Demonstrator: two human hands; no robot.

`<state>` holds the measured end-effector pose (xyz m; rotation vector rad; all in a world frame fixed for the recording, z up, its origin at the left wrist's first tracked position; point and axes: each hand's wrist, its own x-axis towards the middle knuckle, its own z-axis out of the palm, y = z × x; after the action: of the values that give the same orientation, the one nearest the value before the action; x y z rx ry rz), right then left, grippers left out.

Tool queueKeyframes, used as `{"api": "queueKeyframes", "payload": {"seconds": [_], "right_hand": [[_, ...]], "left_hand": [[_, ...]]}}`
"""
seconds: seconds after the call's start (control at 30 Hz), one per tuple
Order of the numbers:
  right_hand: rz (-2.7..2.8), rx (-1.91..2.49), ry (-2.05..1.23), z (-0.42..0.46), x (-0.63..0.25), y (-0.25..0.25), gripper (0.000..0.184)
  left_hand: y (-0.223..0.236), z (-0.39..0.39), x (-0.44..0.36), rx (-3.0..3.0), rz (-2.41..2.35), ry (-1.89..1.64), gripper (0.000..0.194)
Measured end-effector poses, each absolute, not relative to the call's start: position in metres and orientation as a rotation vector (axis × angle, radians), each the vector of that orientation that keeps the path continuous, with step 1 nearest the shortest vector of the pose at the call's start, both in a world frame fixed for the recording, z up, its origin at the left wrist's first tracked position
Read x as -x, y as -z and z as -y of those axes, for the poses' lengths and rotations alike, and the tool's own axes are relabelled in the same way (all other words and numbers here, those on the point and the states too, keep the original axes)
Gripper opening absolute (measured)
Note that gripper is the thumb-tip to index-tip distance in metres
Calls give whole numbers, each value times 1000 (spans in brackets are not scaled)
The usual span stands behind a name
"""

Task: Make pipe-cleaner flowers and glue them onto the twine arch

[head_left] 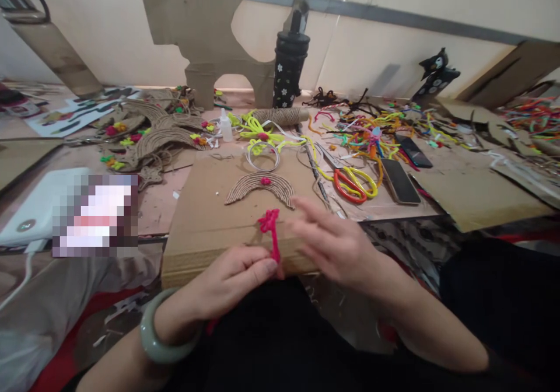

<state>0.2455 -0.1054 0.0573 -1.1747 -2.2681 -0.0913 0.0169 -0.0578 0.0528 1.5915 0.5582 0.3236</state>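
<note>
My left hand (231,278), with a pale green bangle on its wrist, pinches the lower end of a bright pink pipe cleaner (272,234) that stands upright with a small knot at its top. Just right of the pipe cleaner is my right hand (336,243), fingers spread and blurred, holding nothing. Both hands hover over the near edge of a thick cardboard slab (205,223). Farther back on the slab lies a jute arch (261,186) with a small pink flower on it.
Red and yellow scissors (352,183), two phones (400,181) and a heap of coloured pipe cleaners (376,126) lie to the right. Jute arches (153,135) and a glue bottle (226,126) sit at left, a black patterned cylinder (289,68) behind, and a white box (37,208) at far left.
</note>
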Motion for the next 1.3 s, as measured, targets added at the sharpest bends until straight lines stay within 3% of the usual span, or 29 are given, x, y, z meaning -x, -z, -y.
{"api": "queueKeyframes", "payload": {"seconds": [0.13,0.27,0.4,0.67,0.87,1.07,1.23,1.3], "right_hand": [[2524,996,-56,99,-218,-73,22],[2399,1042,270,70,-243,-80,25],[2127,1443,439,7,-284,-89,24],[1910,2137,353,-122,-309,-75,41],[2243,2231,53,-135,-294,-41,34],[2239,2347,-79,-147,-299,-36,28],[2150,2261,-7,-145,-310,-40,26],[2058,2197,102,-143,-317,-44,32]], "left_hand": [[-62,61,-14,-1759,-545,-315,35],[-55,56,-2,-1767,-711,-458,32],[-35,45,5,-1810,-858,-555,28],[-20,37,5,-1848,-940,-470,25],[-25,31,7,-1809,-917,-360,26],[-25,35,8,-1903,-921,-403,23],[-15,43,9,-2367,-815,-695,12],[-12,44,11,-2558,-728,-622,25]]}}
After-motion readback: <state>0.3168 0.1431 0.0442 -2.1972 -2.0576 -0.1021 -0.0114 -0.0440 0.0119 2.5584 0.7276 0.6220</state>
